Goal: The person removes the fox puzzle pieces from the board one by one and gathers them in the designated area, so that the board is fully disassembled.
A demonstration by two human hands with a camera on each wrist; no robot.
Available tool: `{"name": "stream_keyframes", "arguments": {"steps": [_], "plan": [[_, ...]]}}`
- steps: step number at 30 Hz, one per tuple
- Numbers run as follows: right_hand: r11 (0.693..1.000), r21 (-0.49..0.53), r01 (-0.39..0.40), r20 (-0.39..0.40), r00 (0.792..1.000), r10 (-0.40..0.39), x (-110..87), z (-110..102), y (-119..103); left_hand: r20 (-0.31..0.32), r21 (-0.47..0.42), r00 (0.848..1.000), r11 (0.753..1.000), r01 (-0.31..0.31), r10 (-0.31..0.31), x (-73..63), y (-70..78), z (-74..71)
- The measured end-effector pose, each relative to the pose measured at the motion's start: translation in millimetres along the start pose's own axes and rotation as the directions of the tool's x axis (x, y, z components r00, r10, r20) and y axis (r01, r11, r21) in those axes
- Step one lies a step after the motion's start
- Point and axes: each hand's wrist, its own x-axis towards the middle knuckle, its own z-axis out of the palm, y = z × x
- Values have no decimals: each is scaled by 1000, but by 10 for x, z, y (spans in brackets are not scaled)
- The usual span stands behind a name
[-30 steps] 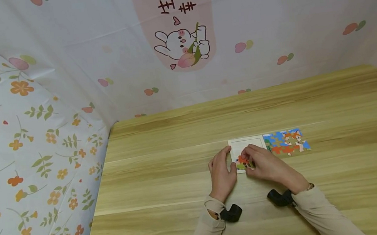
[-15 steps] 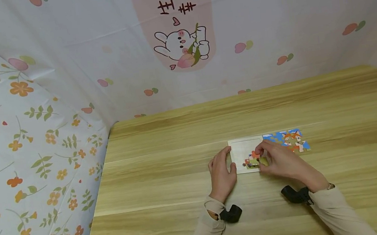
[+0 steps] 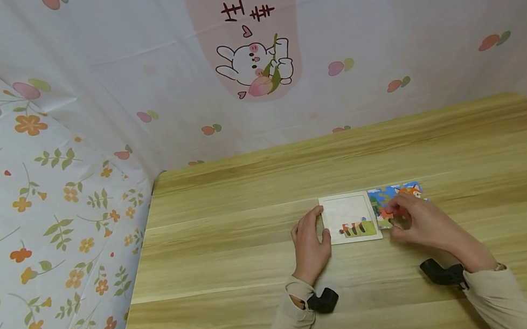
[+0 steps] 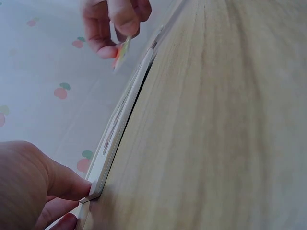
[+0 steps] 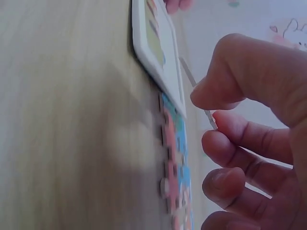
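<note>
A pale, shallow puzzle tray [image 3: 346, 206] lies on the table, with a few green and orange puzzle pieces [image 3: 360, 229] along its lower right. My left hand [image 3: 311, 246] rests at the tray's left edge; in the left wrist view its thumb [image 4: 69, 184] touches the tray's corner. Just past the tray's right edge, my right hand [image 3: 424, 225] pinches a puzzle piece [image 3: 385, 221] between thumb and fingers. In the left wrist view that piece [image 4: 122, 53] is raised above the tray. Behind the right hand, joined fox puzzle pieces [image 3: 389, 192] lie partly hidden.
The wooden table [image 3: 232, 233] extends to both sides. At its back hangs a white printed cloth [image 3: 161, 78], and a floral cloth [image 3: 69, 219] covers the left side. Black cameras are strapped to the left wrist [image 3: 324, 300] and right wrist [image 3: 444, 272].
My right hand has moved right from over the tray to past its right edge, carrying the pinched puzzle piece. The pieces left in the tray now show fully. My left hand stays put.
</note>
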Motion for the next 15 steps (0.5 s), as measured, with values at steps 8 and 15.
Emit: {"name": "stream_keyframes", "arguments": {"steps": [8, 15], "plan": [[997, -36, 72, -41, 996, -74, -83, 7, 79, 6, -2, 1000, 1000, 9, -9, 1, -3, -1], [997, -32, 71, -20, 997, -72, -113, 29, 68, 5, -5, 1000, 1000, 8, -8, 2, 2, -1]]}}
